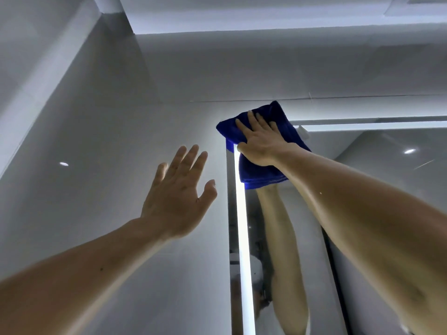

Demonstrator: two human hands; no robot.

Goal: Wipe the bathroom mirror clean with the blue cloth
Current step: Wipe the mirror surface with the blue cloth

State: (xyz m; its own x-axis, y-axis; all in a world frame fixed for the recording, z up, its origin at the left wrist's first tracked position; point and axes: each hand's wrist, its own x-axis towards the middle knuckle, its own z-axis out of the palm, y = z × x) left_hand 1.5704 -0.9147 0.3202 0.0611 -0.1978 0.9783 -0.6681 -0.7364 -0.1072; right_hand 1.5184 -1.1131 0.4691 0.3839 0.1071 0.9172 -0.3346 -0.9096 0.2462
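Rt hand [261,143] flat on cloth [258,172] — mirror [350,146] corner hidden.

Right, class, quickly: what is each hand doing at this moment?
Left hand: open, fingers straight, holding nothing.
Right hand: open, pressed flat on the blue cloth at the top corner of the mirror.
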